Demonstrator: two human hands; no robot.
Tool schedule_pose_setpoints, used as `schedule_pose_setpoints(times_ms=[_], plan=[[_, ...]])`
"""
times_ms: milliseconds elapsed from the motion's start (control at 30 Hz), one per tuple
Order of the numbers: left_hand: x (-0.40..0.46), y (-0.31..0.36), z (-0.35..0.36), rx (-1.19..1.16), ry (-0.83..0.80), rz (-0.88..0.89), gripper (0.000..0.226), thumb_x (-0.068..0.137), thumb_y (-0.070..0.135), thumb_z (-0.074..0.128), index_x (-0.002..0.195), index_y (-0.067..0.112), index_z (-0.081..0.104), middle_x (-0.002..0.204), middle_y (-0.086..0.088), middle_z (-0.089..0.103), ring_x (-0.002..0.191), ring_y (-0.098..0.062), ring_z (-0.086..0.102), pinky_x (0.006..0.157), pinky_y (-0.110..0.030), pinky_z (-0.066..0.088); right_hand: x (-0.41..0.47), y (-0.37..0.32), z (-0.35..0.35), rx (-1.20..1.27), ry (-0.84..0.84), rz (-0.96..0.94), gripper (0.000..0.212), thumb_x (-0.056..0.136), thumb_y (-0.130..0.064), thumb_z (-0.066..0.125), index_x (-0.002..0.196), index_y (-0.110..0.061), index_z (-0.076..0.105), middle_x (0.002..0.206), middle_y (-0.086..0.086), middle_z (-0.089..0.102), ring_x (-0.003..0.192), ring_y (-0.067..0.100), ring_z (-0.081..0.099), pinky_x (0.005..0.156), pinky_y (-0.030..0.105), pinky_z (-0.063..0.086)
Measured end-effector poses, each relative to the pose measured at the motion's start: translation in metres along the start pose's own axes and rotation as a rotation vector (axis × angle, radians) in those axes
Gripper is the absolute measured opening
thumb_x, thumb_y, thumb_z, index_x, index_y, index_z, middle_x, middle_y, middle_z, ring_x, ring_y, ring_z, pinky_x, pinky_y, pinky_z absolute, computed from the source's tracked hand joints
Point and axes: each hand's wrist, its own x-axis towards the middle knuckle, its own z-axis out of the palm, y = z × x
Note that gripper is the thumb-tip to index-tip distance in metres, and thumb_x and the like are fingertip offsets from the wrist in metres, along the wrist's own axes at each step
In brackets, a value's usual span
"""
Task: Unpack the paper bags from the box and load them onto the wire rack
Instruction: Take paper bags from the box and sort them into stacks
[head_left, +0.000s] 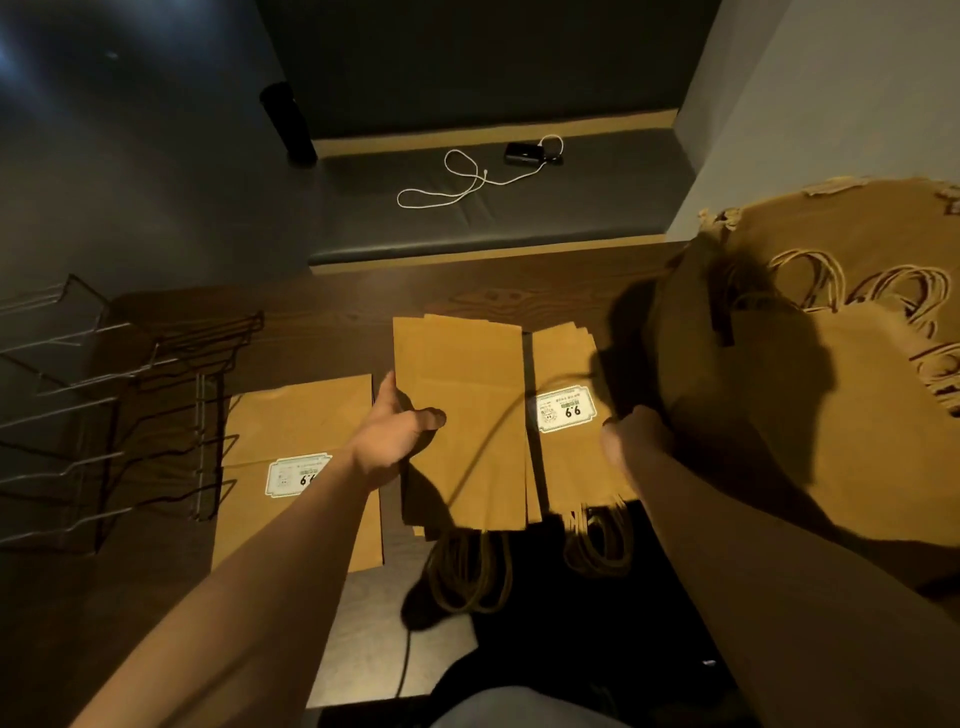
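Paper bags (878, 291) fill box (769, 415); left hand (400, 431) grips stack (462, 415).

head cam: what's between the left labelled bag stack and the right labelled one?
The middle bag stack, held at its left edge by the left hand, lies between the left stack and the right stack. Head view.

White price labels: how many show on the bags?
2. One label on the left stack, partly behind the left forearm; one label on the right stack by the right hand. Others may be hidden.
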Motion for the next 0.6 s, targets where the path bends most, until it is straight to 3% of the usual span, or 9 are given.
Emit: schedule_pose_setpoints(times_ms=[67,167,267,333,400,467,500,567,600], plan=[[0.003,-0.003,0.007,-0.049,0.032,-0.015,0.072,0.083,-0.015,0.066,0.144,0.008,0.036,0.131,-0.02,0.06,0.108,-0.028,0.064,0.08,-0.029,0.053,-0.008,-0.007,0.0,0.021,-0.002,-0.088,0.037,0.098,-0.021,0.053,0.13,-0.003,0.053,0.131,0.019,0.054,0.121,0.033,0.051,0.093,0.036,0.041],[0.007,-0.003,0.015,-0.096,0.058,0.012,0.061,0.082,-0.013,0.069,0.132,0.013,0.045,0.123,-0.012,0.066,0.11,-0.025,0.065,0.082,-0.029,0.053,-0.024,-0.029,0.003,0.291,-0.353,-0.192,0.056,0.096,-0.045,0.055,0.139,-0.01,0.048,0.137,0.018,0.051,0.124,0.029,0.051,0.097,0.034,0.043],[0.007,0.005,0.02,-0.102,0.076,0.022,0.042,0.091,0.001,0.067,0.122,0.023,0.05,0.119,-0.006,0.068,0.109,-0.022,0.066,0.09,-0.033,0.053,-0.034,-0.042,0.009,0.392,-0.486,-0.174,0.066,0.088,-0.031,0.07,0.145,-0.013,0.04,0.143,0.008,0.048,0.131,0.029,0.045,0.095,0.037,0.043],[0.004,0.013,0.018,-0.146,0.081,-0.011,0.033,0.101,0.013,0.055,0.131,0.024,0.048,0.122,-0.003,0.067,0.107,-0.015,0.066,0.091,-0.029,0.052,-0.035,-0.045,0.012,0.434,-0.45,-0.169,0.043,0.09,-0.013,0.067,0.131,-0.01,0.054,0.125,0.002,0.058,0.128,0.024,0.048,0.087,0.034,0.042],[0.0,0.018,0.012,-0.188,0.086,-0.034,0.028,0.105,0.012,0.046,0.129,0.024,0.05,0.111,0.001,0.07,0.094,-0.009,0.068,0.075,-0.022,0.054,-0.037,-0.049,0.01,0.469,-0.435,-0.17,0.029,0.092,-0.008,0.063,0.121,-0.011,0.058,0.121,0.002,0.061,0.125,0.024,0.05,0.083,0.032,0.044],[-0.004,0.018,0.002,-0.181,0.084,-0.025,0.028,0.104,0.007,0.046,0.126,0.022,0.053,0.109,-0.002,0.071,0.09,-0.012,0.069,0.072,-0.024,0.056,-0.04,-0.054,0.01,0.496,-0.431,-0.147,0.045,0.091,-0.006,0.063,0.134,-0.008,0.049,0.139,0.007,0.051,0.134,0.026,0.042,0.102,0.038,0.039],[-0.007,0.019,-0.002,-0.162,0.087,-0.011,0.028,0.102,0.005,0.049,0.125,0.021,0.055,0.111,-0.005,0.071,0.093,-0.016,0.07,0.076,-0.028,0.056,-0.042,-0.056,0.01,0.516,-0.425,-0.151,0.043,0.092,-0.006,0.062,0.132,-0.005,0.049,0.136,0.009,0.051,0.136,0.029,0.04,0.109,0.041,0.034],[-0.013,0.019,-0.007,-0.147,0.13,0.021,0.029,0.097,0.002,0.058,0.121,0.018,0.058,0.114,-0.009,0.071,0.098,-0.022,0.069,0.082,-0.032,0.056,-0.043,-0.06,0.011,0.551,-0.439,-0.167,0.009,0.095,-0.005,0.053,0.103,-0.007,0.057,0.107,0.008,0.06,0.126,0.034,0.051,0.109,0.044,0.038],[-0.014,0.019,-0.011,-0.149,0.153,0.033,0.031,0.094,0.003,0.062,0.122,0.016,0.059,0.114,-0.01,0.071,0.099,-0.024,0.07,0.082,-0.032,0.056,-0.046,-0.063,0.01,0.553,-0.45,-0.172,0.009,0.096,-0.004,0.05,0.096,-0.011,0.057,0.096,0.005,0.059,0.118,0.034,0.056,0.106,0.046,0.042]])
